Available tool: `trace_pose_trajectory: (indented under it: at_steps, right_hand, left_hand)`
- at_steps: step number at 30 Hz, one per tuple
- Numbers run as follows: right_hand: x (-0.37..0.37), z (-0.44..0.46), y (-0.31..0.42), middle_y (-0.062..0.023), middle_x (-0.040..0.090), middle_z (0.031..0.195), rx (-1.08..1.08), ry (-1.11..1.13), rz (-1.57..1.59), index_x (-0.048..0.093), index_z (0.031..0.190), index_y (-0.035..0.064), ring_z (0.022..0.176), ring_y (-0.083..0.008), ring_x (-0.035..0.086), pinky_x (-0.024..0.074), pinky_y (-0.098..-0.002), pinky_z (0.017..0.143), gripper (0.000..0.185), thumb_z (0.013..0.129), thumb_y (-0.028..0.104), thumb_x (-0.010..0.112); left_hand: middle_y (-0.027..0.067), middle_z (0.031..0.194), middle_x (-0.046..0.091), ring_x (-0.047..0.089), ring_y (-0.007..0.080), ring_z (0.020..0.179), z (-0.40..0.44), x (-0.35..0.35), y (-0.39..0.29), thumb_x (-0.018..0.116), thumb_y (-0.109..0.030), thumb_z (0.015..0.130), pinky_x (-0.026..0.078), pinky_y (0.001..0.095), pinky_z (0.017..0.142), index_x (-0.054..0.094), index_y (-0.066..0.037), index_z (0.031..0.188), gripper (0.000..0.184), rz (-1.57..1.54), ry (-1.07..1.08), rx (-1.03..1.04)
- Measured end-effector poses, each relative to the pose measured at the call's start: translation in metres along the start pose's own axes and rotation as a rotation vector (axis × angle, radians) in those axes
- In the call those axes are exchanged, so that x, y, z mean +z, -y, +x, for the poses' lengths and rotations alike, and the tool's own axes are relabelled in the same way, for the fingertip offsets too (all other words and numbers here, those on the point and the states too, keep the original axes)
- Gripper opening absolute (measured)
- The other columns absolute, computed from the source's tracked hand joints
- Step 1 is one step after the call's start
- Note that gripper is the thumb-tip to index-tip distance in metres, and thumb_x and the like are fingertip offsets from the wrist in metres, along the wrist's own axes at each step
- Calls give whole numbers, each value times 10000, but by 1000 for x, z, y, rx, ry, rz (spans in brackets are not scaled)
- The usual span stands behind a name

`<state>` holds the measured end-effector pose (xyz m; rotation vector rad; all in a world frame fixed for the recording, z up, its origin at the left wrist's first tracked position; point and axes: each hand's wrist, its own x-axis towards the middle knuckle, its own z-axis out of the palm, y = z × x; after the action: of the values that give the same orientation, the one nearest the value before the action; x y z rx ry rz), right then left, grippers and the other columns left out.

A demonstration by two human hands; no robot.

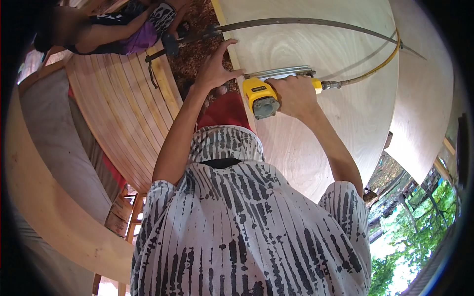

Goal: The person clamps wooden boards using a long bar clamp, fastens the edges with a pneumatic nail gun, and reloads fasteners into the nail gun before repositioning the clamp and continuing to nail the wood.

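Observation:
My right hand (295,96) is wrapped around the grip of a yellow air nailer (260,96). The nailer's grey magazine (281,73) lies along a pale plywood sheet (316,128), and a yellow air hose (368,76) with a metal fitting runs off its back end. My left hand (216,71) has thumb and fingers spread at the plywood's left edge, beside the nailer's head, and holds nothing. Beyond both hands a long dark metal bar clamp (296,21) stretches across the sheet, its handle end past the edge on the left.
Another person (123,29) is at the upper left, by a panel of joined wooden slats (121,101). A second plywood sheet (424,89) stands at right. A broad curved board (54,197) fills the lower left. Trees (419,237) show at lower right.

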<state>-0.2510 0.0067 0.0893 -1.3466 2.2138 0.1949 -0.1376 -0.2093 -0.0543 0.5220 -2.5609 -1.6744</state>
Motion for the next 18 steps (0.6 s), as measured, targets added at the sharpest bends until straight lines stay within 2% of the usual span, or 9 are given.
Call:
trace_pose_trajectory:
  at_steps: [5, 7, 8, 10, 13, 15, 18]
  right_hand:
    - [-3, -1, 3, -70, 795, 901, 6, 41, -23, 744, 1259, 242, 850, -289, 769, 580, -440, 749, 522, 764, 361, 859]
    - [-3, -1, 2, -90, 783, 819, -36, -72, -4, 771, 1114, 201, 763, -286, 775, 594, -431, 693, 390, 768, 358, 859]
    - [-1, 0, 1, -90, 783, 819, -42, -72, -8, 771, 1114, 201, 763, -286, 775, 594, -431, 693, 390, 768, 358, 859]
    - [2, -1, -2, -88, 781, 808, -45, -84, -6, 778, 1126, 203, 745, -286, 772, 594, -426, 691, 396, 769, 357, 857]
    - [1, -1, -3, -87, 782, 811, -59, -117, -13, 784, 1135, 205, 746, -287, 772, 593, -426, 690, 397, 773, 350, 854]
    - [0, 0, -2, -87, 783, 815, -56, -102, -6, 785, 1141, 206, 750, -287, 772, 594, -427, 692, 399, 774, 346, 854]
    - [-2, 0, -1, -87, 784, 820, -49, -81, -2, 786, 1146, 205, 758, -288, 774, 594, -429, 697, 400, 775, 338, 854]
  left_hand:
    - [200, 1234, 758, 735, 453, 1097, -1, 4, 9, 931, -334, 750, 570, 517, 994, 445, -257, 1534, 926, 39, -38, 37]
    - [207, 1228, 757, 732, 459, 1101, -1, 0, 5, 933, -334, 746, 569, 521, 993, 440, -263, 1535, 933, 15, -51, 58]
    - [204, 1372, 673, 659, 446, 1241, -2, -2, 3, 938, -339, 762, 522, 523, 1073, 425, -255, 1553, 947, -37, 22, -32]
    - [201, 1516, 589, 587, 432, 1380, -3, 0, 4, 942, -344, 777, 476, 525, 1154, 410, -246, 1571, 961, -94, 93, -122]
    - [200, 1505, 599, 595, 438, 1370, 0, 8, 17, 944, -342, 779, 474, 532, 1154, 410, -255, 1570, 958, -63, 42, -1]
    - [238, 1300, 716, 712, 478, 1138, 0, 11, 21, 933, -332, 755, 560, 543, 998, 417, -277, 1545, 945, -39, -53, 116]
    - [237, 1297, 718, 716, 473, 1134, 0, 12, 23, 937, -342, 748, 560, 541, 1000, 422, -280, 1541, 947, -53, -22, 70]
